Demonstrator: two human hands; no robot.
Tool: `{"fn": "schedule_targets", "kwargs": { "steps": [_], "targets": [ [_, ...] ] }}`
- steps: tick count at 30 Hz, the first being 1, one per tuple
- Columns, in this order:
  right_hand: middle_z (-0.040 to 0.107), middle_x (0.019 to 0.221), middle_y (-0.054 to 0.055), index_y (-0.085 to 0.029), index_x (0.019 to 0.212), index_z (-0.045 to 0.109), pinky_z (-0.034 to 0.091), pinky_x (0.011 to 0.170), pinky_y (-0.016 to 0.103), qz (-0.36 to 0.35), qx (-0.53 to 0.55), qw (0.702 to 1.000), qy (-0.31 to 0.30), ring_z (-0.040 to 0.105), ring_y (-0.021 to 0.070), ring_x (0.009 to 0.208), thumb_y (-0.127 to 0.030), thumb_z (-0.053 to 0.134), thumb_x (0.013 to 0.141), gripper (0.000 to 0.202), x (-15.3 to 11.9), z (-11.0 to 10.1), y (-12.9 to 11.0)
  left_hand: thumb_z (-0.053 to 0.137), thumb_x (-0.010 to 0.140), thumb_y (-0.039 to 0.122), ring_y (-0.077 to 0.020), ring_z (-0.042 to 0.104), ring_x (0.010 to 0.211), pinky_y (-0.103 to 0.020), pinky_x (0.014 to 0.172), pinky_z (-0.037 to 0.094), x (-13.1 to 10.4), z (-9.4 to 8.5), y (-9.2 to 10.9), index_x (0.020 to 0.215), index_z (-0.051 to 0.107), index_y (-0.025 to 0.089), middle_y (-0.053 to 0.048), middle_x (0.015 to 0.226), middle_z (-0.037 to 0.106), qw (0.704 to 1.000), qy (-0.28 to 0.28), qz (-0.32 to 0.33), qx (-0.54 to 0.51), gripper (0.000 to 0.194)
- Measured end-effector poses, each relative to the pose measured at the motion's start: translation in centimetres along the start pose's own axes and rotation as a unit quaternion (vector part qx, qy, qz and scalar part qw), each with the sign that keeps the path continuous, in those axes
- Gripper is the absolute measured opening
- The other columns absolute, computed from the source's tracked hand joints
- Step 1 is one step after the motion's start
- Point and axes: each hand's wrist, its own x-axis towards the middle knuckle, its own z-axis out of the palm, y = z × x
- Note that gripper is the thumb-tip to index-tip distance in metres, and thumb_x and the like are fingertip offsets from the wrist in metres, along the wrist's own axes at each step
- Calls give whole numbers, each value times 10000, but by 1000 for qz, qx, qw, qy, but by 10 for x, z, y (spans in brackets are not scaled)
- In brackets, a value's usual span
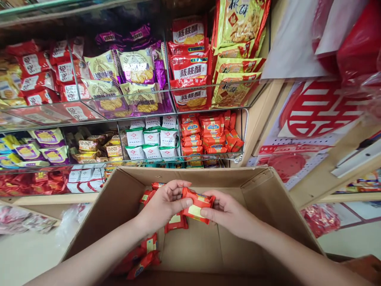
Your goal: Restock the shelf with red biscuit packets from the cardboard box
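Between my two hands is a small red-orange snack packet (195,207) with a pale yellow panel, held above the inside of a cardboard box. My left hand (166,204) is closed on the packet's left end, thumb on its face. On the opposite end, my right hand (228,212) pinches it between thumb and fingers. The open cardboard box (256,226) sits below both hands. Inside, a similar packet (176,223) lies just under the held one, and several more red packets (144,264) lie along the left side, partly hidden by my left forearm.
Ahead, glass-fronted shelves hold matching red-orange packets (212,133), white-and-green packets (151,137), walnut shortbread packets (190,69) and yellow packets (238,75). A glass shelf edge (143,93) runs above the box. Red decorations (321,109) hang at the right. A clear plastic bag (73,222) is at the lower left.
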Motion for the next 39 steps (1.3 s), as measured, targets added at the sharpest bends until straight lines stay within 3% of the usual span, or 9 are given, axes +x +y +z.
{"fn": "schedule_targets", "kwargs": {
  "steps": [3, 7, 12, 14, 18, 23, 26, 32, 39],
  "targets": [
    [608, 897, 32, -177, 1007, 561, 451, 685, 266, -75, -96, 989, 85, 553, 144, 777, -301, 587, 772, 267, -1, -7, -3, 689, 700, 333, -145, 579, 844, -276, 765, 447, -2, 8, 3, 1047, 543, 206, -40, 980, 617, 998, 26, -30, -46, 398],
    [603, 972, 61, -188, 1041, 587, 443, 798, 295, -188, -188, 956, 121, 557, 168, 901, -221, 578, 779, 264, -3, -13, -5, 564, 779, 461, -173, 605, 871, -299, 766, 459, -6, 15, 11, 1101, 514, 208, -71, 1019, 614, 980, -19, -122, -157, 413],
    [456, 1236, 114, -190, 1107, 554, 376, 950, 363, -202, -236, 939, 149, 444, 211, 1145, -205, 591, 750, 360, -6, -10, -5, 714, 655, 89, -107, 608, 750, -245, 743, 475, -4, 18, 18, 1095, 486, 214, 0, 831, 619, 981, 21, -84, -171, 511],
    [375, 1314, 121, -196, 1132, 525, 384, 955, 369, -178, -209, 949, 156, 402, 225, 1195, -227, 603, 740, 400, -6, -8, -3, 714, 635, 45, -108, 611, 778, -241, 756, 477, -2, 19, 19, 1105, 475, 228, 0, 895, 619, 987, 20, -56, -152, 558],
    [399, 1287, 127, -187, 1016, 533, 483, 833, 313, -180, -114, 959, 186, 529, 197, 1064, -195, 548, 771, 246, -2, -9, 0, 724, 601, -1, -120, 623, 855, -244, 807, 476, 0, 29, 17, 1118, 445, 274, 12, 981, 624, 981, 62, -5, -185, 649],
    [399, 1265, 119, -182, 952, 538, 497, 793, 308, -215, -160, 938, 221, 519, 194, 1043, -165, 549, 769, 184, -3, -9, -5, 674, 688, 63, -125, 645, 772, -246, 777, 507, -1, 48, 13, 833, 567, 151, -46, 866, 678, 951, 105, -91, -275, 201],
    [326, 1310, 116, -203, 1077, 483, 516, 728, 298, -251, -164, 922, 247, 532, 174, 979, -152, 540, 774, 313, -7, -7, -7, 637, 727, 78, -134, 646, 785, -245, 754, 519, 6, 54, 22, 817, 594, 137, -61, 907, 678, 961, 118, -36, -247, 116],
    [378, 1224, 91, -194, 981, 515, 519, 652, 261, -220, -140, 933, 250, 557, 111, 812, -114, 500, 772, 224, -8, -8, -3, 546, 805, 92, -89, 623, 628, -207, 670, 543, 60, 53, 60, 713, 572, 111, -16, 704, 628, 949, 187, 114, -227, 98],
    [450, 1133, 79, -175, 876, 531, 476, 640, 267, -190, -183, 943, 204, 543, 104, 746, -87, 478, 764, 152, -11, -8, 0, 481, 869, 197, -174, 642, 835, -176, 619, 542, 145, 52, 101, 720, 502, 140, -48, 731, 594, 936, 227, 131, -236, 161]
  ]
}}
